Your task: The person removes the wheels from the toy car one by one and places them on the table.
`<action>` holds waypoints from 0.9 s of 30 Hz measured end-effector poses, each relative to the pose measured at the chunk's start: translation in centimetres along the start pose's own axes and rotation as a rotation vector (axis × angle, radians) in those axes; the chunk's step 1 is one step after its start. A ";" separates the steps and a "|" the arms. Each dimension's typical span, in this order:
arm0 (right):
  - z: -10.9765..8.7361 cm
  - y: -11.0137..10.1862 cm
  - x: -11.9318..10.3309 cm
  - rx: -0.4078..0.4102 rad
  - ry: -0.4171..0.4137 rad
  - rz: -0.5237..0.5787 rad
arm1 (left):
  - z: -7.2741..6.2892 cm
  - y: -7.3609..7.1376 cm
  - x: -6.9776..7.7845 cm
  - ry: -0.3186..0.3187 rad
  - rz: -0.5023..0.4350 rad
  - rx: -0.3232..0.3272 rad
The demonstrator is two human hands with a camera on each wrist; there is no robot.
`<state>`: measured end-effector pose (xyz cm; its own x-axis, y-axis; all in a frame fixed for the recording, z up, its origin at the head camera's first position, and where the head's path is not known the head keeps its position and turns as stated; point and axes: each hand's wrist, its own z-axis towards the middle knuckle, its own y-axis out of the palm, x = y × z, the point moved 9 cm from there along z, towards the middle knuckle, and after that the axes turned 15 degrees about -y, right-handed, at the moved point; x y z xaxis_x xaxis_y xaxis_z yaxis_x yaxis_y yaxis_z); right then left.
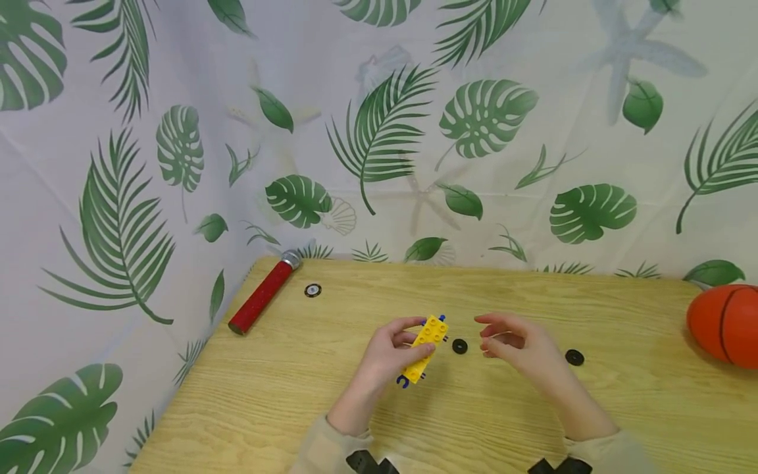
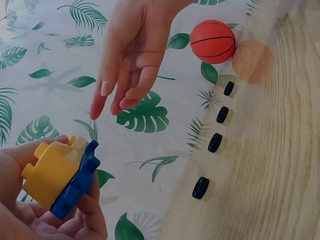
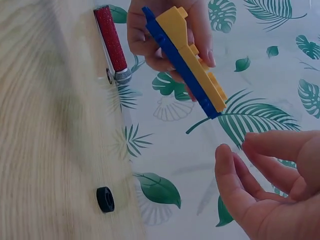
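Note:
My left hand (image 1: 383,355) grips a toy block car body (image 1: 435,330), its thumb across the top. The body has yellow studded bricks above a blue base (image 3: 175,62) with small pegs at the sides. No wheels are on the pegs that show. Fingers bent and slightly apart, my right hand (image 1: 524,342) hovers to the right of the body and holds nothing. Between the hands in the head view lies a small black wheel (image 1: 459,346), and another black wheel (image 1: 574,357) is right of my right hand. Several wheels form a row in the left wrist view.
A red microphone (image 1: 263,296) lies at the table's left edge, beside a small round black-and-white disc (image 1: 312,290). An orange-red basketball (image 1: 725,326) sits at the far right. A leaf-printed cloth (image 1: 391,217) hangs behind the wooden table (image 1: 249,401).

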<state>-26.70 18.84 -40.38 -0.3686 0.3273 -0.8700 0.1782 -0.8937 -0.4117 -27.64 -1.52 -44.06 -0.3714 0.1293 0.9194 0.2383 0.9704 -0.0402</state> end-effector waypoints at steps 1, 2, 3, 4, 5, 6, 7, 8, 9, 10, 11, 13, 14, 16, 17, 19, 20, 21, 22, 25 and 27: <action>0.0 0.5 -0.1 -0.020 -0.010 0.013 | 0.0 0.2 -0.1 -0.011 0.009 -0.016; 0.0 1.0 -0.3 -0.039 -0.021 0.028 | 0.0 0.3 -0.3 -0.020 0.022 -0.030; 0.0 1.5 -0.4 -0.065 -0.032 0.047 | 0.1 0.5 -0.4 -0.029 0.032 -0.046; 0.0 2.0 -0.5 -0.094 -0.046 0.063 | 0.1 0.6 -0.6 -0.037 0.042 -0.061; 0.0 2.5 -0.6 -0.124 -0.055 0.084 | 0.1 0.8 -0.8 -0.044 0.048 -0.078; 0.0 3.0 -0.7 -0.154 -0.067 0.113 | 0.2 0.9 -0.9 -0.048 0.058 -0.090; 0.0 3.4 -0.7 -0.178 -0.077 0.135 | 0.2 1.0 -1.1 -0.053 0.066 -0.102; -0.1 3.7 -0.7 -0.199 -0.083 0.152 | 0.2 1.0 -1.2 -0.054 0.073 -0.112; -0.1 3.9 -0.7 -0.216 -0.087 0.165 | 0.2 1.1 -1.3 -0.055 0.076 -0.123; -0.2 4.1 -0.6 -0.225 -0.090 0.170 | 0.2 1.1 -1.4 -0.057 0.082 -0.131; -0.2 4.2 -0.5 -0.228 -0.092 0.174 | 0.2 1.2 -1.4 -0.059 0.088 -0.139; -0.2 4.4 -0.3 -0.231 -0.101 0.166 | 0.2 1.3 -1.5 -0.064 0.110 -0.154; -0.2 4.4 -0.2 -0.232 -0.098 0.160 | 0.1 1.4 -1.5 -0.066 0.121 -0.164; -0.2 4.6 -0.1 -0.236 -0.094 0.149 | 0.1 1.5 -1.5 -0.065 0.147 -0.179; -0.2 4.6 -0.1 -0.238 -0.091 0.143 | 0.1 1.6 -1.5 -0.063 0.154 -0.191; -0.4 4.6 0.1 -0.237 -0.070 0.135 | 0.0 1.7 -1.5 -0.053 0.166 -0.214; -0.5 4.6 0.2 -0.234 -0.060 0.129 | 0.0 1.7 -1.6 -0.049 0.167 -0.227; -0.6 4.5 0.2 -0.230 -0.053 0.128 | -0.1 1.7 -1.6 -0.045 0.170 -0.239; -0.7 4.5 0.3 -0.225 -0.048 0.126 | -0.1 1.8 -1.7 -0.045 0.165 -0.256; -1.0 4.2 0.7 -0.202 -0.024 0.132 | -0.1 1.8 -2.1 -0.063 0.155 -0.298; -1.3 4.0 1.1 -0.185 -0.004 0.131 | -0.1 1.8 -2.2 -0.072 0.144 -0.318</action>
<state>-25.21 16.03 -43.34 -0.3351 0.2109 -0.9183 0.3885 -0.8570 -0.3386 -26.28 -0.13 -46.10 -0.3736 0.2851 0.8827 0.5559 0.8306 -0.0330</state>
